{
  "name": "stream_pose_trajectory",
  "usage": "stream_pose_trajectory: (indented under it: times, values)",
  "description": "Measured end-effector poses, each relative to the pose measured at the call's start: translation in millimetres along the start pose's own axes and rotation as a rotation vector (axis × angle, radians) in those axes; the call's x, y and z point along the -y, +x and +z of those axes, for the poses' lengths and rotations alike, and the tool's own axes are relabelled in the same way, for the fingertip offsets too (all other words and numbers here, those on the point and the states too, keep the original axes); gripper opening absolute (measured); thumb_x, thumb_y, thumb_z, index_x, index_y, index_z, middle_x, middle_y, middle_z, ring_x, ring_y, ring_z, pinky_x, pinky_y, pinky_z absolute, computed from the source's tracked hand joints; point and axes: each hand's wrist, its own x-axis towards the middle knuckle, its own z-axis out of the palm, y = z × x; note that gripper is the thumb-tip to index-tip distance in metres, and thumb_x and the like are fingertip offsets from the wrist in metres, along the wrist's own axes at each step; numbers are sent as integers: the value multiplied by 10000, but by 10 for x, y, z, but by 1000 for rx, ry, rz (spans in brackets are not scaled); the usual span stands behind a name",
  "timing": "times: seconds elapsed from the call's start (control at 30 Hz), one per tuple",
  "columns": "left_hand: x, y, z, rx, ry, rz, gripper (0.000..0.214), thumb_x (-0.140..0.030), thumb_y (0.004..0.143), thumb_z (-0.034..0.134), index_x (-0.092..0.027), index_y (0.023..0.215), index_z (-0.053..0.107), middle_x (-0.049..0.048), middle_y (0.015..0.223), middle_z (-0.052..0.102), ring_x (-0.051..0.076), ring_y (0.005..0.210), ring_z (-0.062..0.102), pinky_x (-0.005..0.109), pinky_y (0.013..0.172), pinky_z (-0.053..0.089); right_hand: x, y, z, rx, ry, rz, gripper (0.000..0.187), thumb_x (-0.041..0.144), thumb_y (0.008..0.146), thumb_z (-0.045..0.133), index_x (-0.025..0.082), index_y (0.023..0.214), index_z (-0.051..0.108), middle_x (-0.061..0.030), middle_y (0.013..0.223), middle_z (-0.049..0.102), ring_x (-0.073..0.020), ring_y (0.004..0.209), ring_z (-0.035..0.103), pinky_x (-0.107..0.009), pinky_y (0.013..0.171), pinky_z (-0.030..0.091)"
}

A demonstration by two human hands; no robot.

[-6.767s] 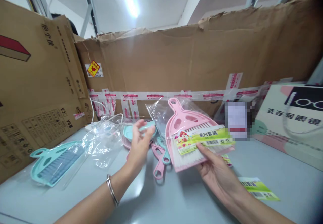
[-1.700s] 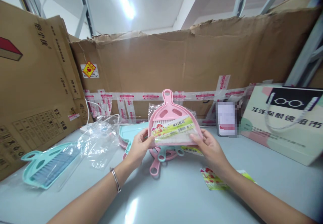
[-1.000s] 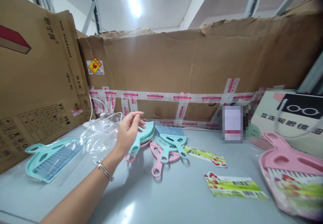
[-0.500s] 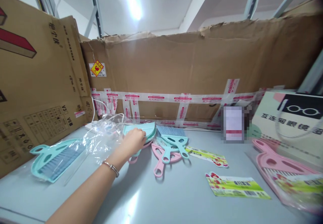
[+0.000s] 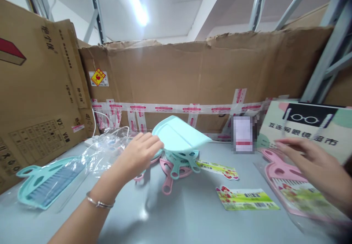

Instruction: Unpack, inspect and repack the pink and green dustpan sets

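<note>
My left hand [image 5: 141, 152] is closed on the edge of a light teal dustpan [image 5: 181, 136], raised above the table with its broad pan facing me. Below it lie teal brushes [image 5: 183, 161] and a pink dustpan [image 5: 167, 186], partly overlapping. More pieces by my left wrist are mostly hidden. At the right, my right hand [image 5: 310, 163] hangs in the air with fingers stretched out, slightly blurred, nothing seen in it. It is in front of a bagged pink dustpan and brush set [image 5: 277, 170] and a printed paper bag [image 5: 275, 117].
A bagged teal dustpan and brush set [image 5: 49, 181] lies at the left, beside crumpled clear plastic [image 5: 110, 152]. Two printed label cards [image 5: 247, 199] lie right of centre. Large cardboard boxes [image 5: 165, 75] stand along the back and left. A blurred-out upright item [image 5: 243, 134] stands at the back.
My left hand has lifted the teal dustpan off the pile and swung it up to the right. My right hand has come into view at the right. The view has shifted slightly.
</note>
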Motion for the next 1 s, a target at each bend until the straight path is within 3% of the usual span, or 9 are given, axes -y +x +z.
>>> stream_pose_trajectory:
  times: [0.13, 0.27, 0.37, 0.47, 0.6, 0.7, 0.83, 0.93, 1.0]
  values:
    - [-85, 31, -16, -106, 18, 253, 187, -60, 857, 397, -166, 798, 539, 14, 764, 618, 123, 672, 489, 271, 620, 323, 577, 196, 527, 437, 284, 40, 347, 514, 766, 515, 239, 939, 636, -95, 1178, 594, -259, 1111, 516, -358, 878, 424]
    - [-137, 57, -33, -164, 47, 356, 152, -69, 836, 468, -161, 732, 530, 3, 727, 637, 111, 622, 500, 272, 613, 352, 705, 274, 946, 965, 557, 92, 465, 588, 758, 501, 208, 993, 630, -97, 1075, 650, -240, 989, 597, -384, 869, 444]
    - [-142, 54, 2, -169, 28, 369, 153, -74, 831, 481, -169, 726, 541, 2, 764, 656, 109, 638, 524, 275, 647, 388, 692, 141, 1100, 1106, 727, 219, 429, 527, 687, 637, 173, 929, 631, -80, 889, 692, -202, 799, 645, -333, 737, 508]
    - [-106, 31, 127, -202, -36, 300, 165, -65, 836, 461, -185, 810, 571, 13, 870, 663, 123, 756, 564, 291, 743, 419, 743, -64, 1141, 1055, 849, 312, 320, 359, 631, 745, 153, 849, 632, -33, 744, 684, -141, 641, 629, -235, 571, 514]
    - [-85, 20, 312, -398, -267, -222, 265, -105, 836, 474, -220, 1060, 556, 71, 1112, 592, 186, 1029, 533, 360, 882, 411, 914, -271, 1158, 695, 1113, 415, 230, 273, 602, 775, 166, 735, 621, 44, 588, 628, -63, 447, 531, -135, 347, 414]
    - [-164, 56, 353, -366, -781, -712, 343, -278, 851, 483, -218, 1189, 485, 102, 1207, 535, 204, 1063, 533, 368, 884, 444, 1045, -460, 1190, 470, 1291, 525, 247, 235, 550, 804, 184, 710, 623, 54, 675, 665, -75, 526, 590, -166, 489, 533]
    - [-285, 102, 349, -184, -1414, -984, 435, -440, 811, 507, -219, 1186, 507, 96, 1193, 574, 209, 1006, 581, 304, 786, 496, 1147, -794, 1257, 644, 1251, 569, 278, 280, 579, 790, 182, 797, 646, 18, 729, 691, -99, 552, 625, -204, 556, 556]
    - [-236, 96, 371, -308, -1470, -1169, 439, -444, 718, 619, -201, 1083, 591, 69, 1022, 666, 210, 894, 623, 282, 732, 500, 1106, -864, 1310, 912, 1056, 420, 348, 439, 643, 719, 152, 824, 644, -46, 709, 693, -147, 605, 649, -252, 598, 547]
    - [-131, 77, 386, -471, -1439, -1275, 418, -425, 700, 640, -189, 1044, 611, 61, 974, 680, 205, 852, 633, 285, 719, 504, 1001, -751, 1335, 929, 923, 238, 435, 553, 691, 620, 144, 838, 635, -80, 727, 689, -180, 670, 654, -300, 649, 535]
